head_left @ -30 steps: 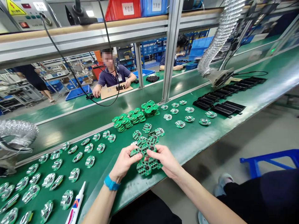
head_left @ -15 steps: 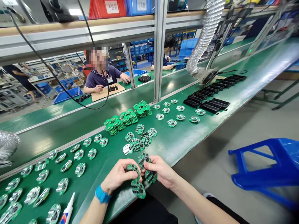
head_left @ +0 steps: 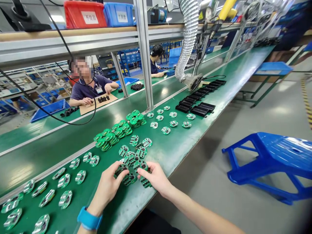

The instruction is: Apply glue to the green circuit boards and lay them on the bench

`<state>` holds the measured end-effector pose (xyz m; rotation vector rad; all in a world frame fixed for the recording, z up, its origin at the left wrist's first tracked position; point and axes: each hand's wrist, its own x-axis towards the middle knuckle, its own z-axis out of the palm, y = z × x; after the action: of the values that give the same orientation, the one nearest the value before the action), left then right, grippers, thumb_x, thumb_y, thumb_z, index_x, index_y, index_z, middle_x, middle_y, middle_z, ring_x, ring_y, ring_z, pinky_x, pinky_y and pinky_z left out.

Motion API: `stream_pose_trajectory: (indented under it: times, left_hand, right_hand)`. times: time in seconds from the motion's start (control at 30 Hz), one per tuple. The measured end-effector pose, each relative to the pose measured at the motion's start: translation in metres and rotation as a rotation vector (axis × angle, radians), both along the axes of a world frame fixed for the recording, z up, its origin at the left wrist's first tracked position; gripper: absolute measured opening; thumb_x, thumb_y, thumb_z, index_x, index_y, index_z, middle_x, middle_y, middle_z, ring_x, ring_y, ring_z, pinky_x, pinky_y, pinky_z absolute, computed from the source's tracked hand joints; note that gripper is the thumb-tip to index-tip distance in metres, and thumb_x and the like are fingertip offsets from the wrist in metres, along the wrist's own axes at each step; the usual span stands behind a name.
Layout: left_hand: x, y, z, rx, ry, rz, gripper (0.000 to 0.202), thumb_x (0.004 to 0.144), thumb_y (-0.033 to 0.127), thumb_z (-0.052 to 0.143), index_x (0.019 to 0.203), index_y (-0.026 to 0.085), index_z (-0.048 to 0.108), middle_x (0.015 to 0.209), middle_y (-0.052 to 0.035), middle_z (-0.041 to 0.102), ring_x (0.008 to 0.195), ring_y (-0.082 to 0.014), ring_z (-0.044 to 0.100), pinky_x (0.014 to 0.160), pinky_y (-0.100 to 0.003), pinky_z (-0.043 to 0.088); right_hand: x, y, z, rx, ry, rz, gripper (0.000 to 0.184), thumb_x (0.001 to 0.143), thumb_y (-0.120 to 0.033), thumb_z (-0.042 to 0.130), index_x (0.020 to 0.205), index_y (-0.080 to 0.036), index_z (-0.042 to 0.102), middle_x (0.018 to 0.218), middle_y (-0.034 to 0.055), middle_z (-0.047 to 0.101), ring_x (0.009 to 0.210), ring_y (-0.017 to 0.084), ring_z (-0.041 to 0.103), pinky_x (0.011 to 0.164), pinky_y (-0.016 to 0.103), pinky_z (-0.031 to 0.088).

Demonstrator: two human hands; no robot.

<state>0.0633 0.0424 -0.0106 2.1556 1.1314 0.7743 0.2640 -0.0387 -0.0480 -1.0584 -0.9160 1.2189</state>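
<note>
My left hand (head_left: 108, 186) and my right hand (head_left: 156, 177) are both closed on a cluster of small round green circuit boards (head_left: 130, 174) joined together, held just above the near edge of the green bench (head_left: 175, 151). A blue band (head_left: 89, 219) circles my left wrist. Just beyond my fingers lie more loose boards (head_left: 136, 150), and further back stand stacks of green boards (head_left: 117, 130).
Single boards lie in rows at the left (head_left: 63, 182) and at the right (head_left: 168, 122). Black trays (head_left: 198, 104) sit under a silver hose (head_left: 187, 35). A blue stool (head_left: 273, 162) stands on the floor. A person (head_left: 85, 86) works across the line; another (head_left: 156, 61) sits further back.
The view has swung right and the stool has come fully into sight. My hands have lowered the board cluster nearer the bench, close to the loose boards.
</note>
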Motion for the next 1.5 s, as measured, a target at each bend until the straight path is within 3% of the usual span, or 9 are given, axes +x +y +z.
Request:
stream_pose_trajectory:
  times: [0.13,0.3,0.43,0.6,0.87,1.07,1.23,1.37,1.5]
  left_hand:
    - [0.003,0.001,0.008,-0.021,0.046,-0.029,0.033,0.091,0.056,0.069,0.104,0.027,0.074,0.101,-0.0045,0.080,0.088,-0.0266,0.071,0.082,-0.036,0.054]
    - [0.011,-0.006,0.012,-0.188,-0.116,0.041,0.039,0.089,0.062,0.069,0.094,0.023,0.069,0.082,-0.0008,0.071,0.076,-0.0210,0.063,0.071,-0.030,0.051]
    - [0.018,-0.017,0.006,-0.219,-0.219,0.111,0.039,0.086,0.060,0.072,0.091,0.022,0.069,0.082,-0.0005,0.070,0.076,-0.0202,0.064,0.070,-0.029,0.052]
    - [0.019,-0.026,-0.006,-0.120,-0.210,0.190,0.030,0.086,0.052,0.074,0.092,0.022,0.075,0.085,-0.0013,0.076,0.079,-0.0207,0.067,0.073,-0.030,0.052]
    - [0.015,-0.027,-0.014,0.139,-0.144,0.225,0.016,0.094,0.039,0.070,0.087,0.025,0.076,0.084,0.0008,0.078,0.076,-0.0175,0.072,0.074,-0.027,0.051]
    - [-0.005,0.019,-0.017,0.136,0.036,0.296,0.025,0.096,0.045,0.064,0.088,0.023,0.069,0.085,-0.0020,0.073,0.077,-0.0209,0.068,0.073,-0.032,0.051]
    - [-0.016,0.047,-0.033,0.180,0.080,0.287,0.029,0.092,0.048,0.067,0.099,0.021,0.076,0.094,-0.0065,0.065,0.092,-0.0272,0.066,0.090,-0.044,0.055]
    - [-0.015,0.037,-0.031,0.237,0.064,0.329,0.044,0.095,0.049,0.064,0.125,0.018,0.073,0.111,-0.0127,0.064,0.109,-0.0326,0.063,0.104,-0.054,0.051]
    - [-0.002,-0.005,-0.004,0.191,-0.082,0.216,0.038,0.103,0.045,0.055,0.131,0.024,0.071,0.122,-0.0119,0.067,0.120,-0.0283,0.063,0.107,-0.045,0.051]
  right_hand:
    - [-0.001,0.001,0.000,0.025,-0.032,0.004,0.047,0.081,-0.065,0.082,0.078,-0.019,0.078,0.084,0.0060,0.077,0.083,0.023,0.068,0.080,0.035,0.052]
    - [0.001,0.003,0.009,0.035,-0.002,0.190,0.042,0.067,-0.058,0.095,0.077,-0.019,0.081,0.139,0.0107,0.071,0.122,0.031,0.066,0.103,0.039,0.050]
    - [-0.004,0.001,0.011,0.049,0.091,0.379,0.039,0.066,-0.053,0.095,0.076,-0.018,0.082,0.099,0.0052,0.078,0.092,0.022,0.070,0.088,0.034,0.053]
    - [-0.011,-0.002,0.005,-0.082,-0.007,0.275,0.025,0.072,-0.039,0.088,0.067,-0.016,0.079,0.065,-0.0001,0.071,0.063,0.013,0.058,0.066,0.028,0.044]
    - [-0.016,-0.004,0.007,-0.168,0.081,0.291,0.051,0.070,-0.064,0.087,0.082,-0.016,0.077,0.081,0.0073,0.080,0.074,0.020,0.074,0.078,0.035,0.058]
    - [-0.013,0.013,0.010,-0.249,0.075,0.342,0.066,0.056,-0.073,0.093,0.081,-0.016,0.071,0.081,0.0088,0.079,0.074,0.022,0.076,0.078,0.039,0.063]
    - [-0.008,0.023,0.009,-0.237,-0.010,0.409,0.058,0.057,-0.065,0.094,0.073,-0.016,0.067,0.070,0.0021,0.071,0.073,0.021,0.074,0.070,0.035,0.061]
    - [-0.002,0.025,0.011,-0.241,-0.060,0.490,0.051,0.064,-0.060,0.092,0.075,-0.017,0.065,0.068,0.0017,0.070,0.067,0.020,0.071,0.061,0.031,0.057]
    - [-0.001,0.020,0.016,-0.222,-0.072,0.529,0.044,0.074,-0.056,0.084,0.080,-0.019,0.062,0.069,0.0013,0.071,0.062,0.019,0.069,0.061,0.032,0.056]
